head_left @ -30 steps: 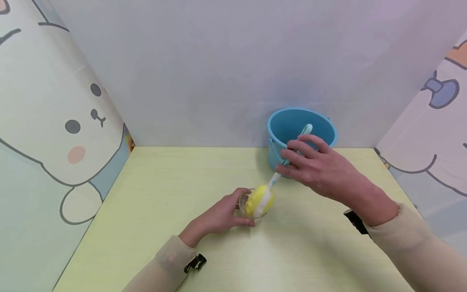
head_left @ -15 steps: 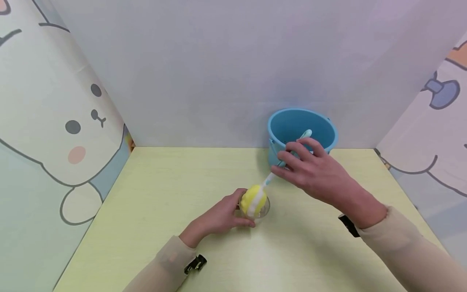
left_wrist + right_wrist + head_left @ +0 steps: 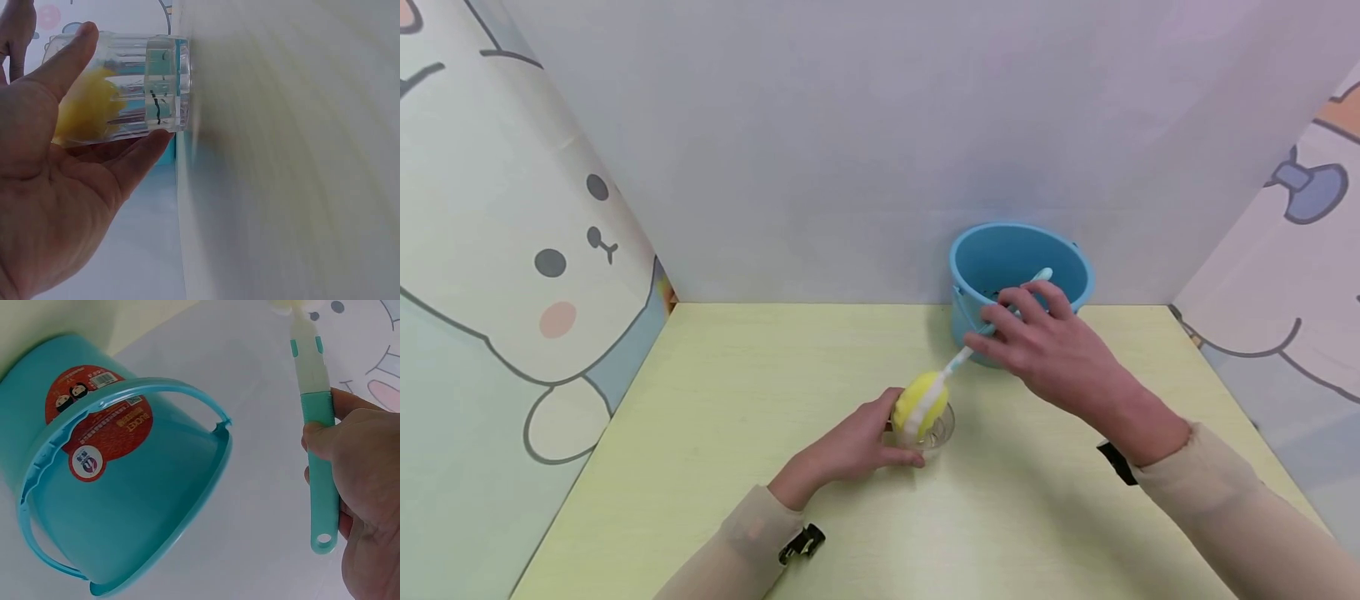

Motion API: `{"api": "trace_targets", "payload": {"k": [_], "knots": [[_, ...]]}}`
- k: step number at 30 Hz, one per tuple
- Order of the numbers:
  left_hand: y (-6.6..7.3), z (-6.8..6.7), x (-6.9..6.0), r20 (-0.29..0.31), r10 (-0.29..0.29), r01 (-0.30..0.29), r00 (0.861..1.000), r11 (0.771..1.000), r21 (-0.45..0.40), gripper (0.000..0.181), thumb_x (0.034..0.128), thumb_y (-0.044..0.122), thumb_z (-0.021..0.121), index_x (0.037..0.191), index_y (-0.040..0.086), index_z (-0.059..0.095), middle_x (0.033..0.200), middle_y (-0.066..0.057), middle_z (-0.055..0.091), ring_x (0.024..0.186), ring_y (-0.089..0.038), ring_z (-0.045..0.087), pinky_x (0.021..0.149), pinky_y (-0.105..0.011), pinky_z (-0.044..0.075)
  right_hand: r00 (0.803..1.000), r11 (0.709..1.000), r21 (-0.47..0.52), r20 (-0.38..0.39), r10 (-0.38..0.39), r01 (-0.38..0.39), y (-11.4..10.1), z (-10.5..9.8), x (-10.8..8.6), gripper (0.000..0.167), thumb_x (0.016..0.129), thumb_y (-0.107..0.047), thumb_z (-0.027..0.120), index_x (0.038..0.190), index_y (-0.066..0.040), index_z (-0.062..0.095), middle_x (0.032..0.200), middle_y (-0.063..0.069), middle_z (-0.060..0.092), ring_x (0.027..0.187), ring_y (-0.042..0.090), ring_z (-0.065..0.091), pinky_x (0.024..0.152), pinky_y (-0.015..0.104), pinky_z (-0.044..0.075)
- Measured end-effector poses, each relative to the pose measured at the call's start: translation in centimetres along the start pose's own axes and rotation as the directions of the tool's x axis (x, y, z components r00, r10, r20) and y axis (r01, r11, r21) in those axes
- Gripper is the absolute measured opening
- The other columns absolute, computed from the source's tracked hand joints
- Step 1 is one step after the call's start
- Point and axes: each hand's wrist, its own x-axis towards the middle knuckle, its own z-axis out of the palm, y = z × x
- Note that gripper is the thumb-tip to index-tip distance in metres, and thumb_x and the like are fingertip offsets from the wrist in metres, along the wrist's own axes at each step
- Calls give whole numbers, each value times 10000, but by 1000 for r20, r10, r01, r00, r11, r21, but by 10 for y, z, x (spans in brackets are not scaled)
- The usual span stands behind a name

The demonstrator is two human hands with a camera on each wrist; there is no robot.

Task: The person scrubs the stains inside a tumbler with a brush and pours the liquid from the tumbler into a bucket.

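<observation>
My left hand (image 3: 856,443) holds a clear drinking glass (image 3: 167,81), thumb on one side and fingers on the other. The glass stands upright on the table, its base at the tabletop. In its mouth is the yellow and white head of a sponge brush (image 3: 922,402), leaning to the left side. The left wrist view shows the yellow sponge (image 3: 94,106) through the upper glass wall. Up and to the right, my right hand (image 3: 1060,354) grips the brush's teal handle (image 3: 324,487). The handle slants, its holed end over the bucket's rim in the head view.
A blue bucket (image 3: 964,329) with a red label (image 3: 119,431) stands behind the right hand, near the back wall. Its handle (image 3: 187,390) hangs down along the outside. Pale wood tabletop (image 3: 760,358) extends around the glass. Cartoon-printed panels (image 3: 497,242) border both sides.
The sponge head has shifted left and slightly up, from the glass's right rim to its left side. My right hand moved left, then slightly back right. The left hand and glass stay put.
</observation>
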Motion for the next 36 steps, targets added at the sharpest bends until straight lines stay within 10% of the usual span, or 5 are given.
{"api": "trace_targets", "payload": {"k": [17,36], "knots": [[2,-1,-1,9,-1,1,1000,999,41,875,874,397,898,1543,141,396,1345,32,621,1222,-122,605,1054,-381,510,997,994,84,42,64,-67,15,-3,-26,709,644,-41,1014,1265,-228,725,1205,169,603,1149,441,529,950,665,415],[3,-1,-2,6,4,-5,1000,997,72,871,881,394,895,1552,136,404,1431,-52,595,1237,-164,598,1045,-372,511,999,994,108,7,-32,31,13,-18,-32,941,482,-44,1077,1338,-192,716,1248,181,581,1179,459,506,917,676,382]]}}
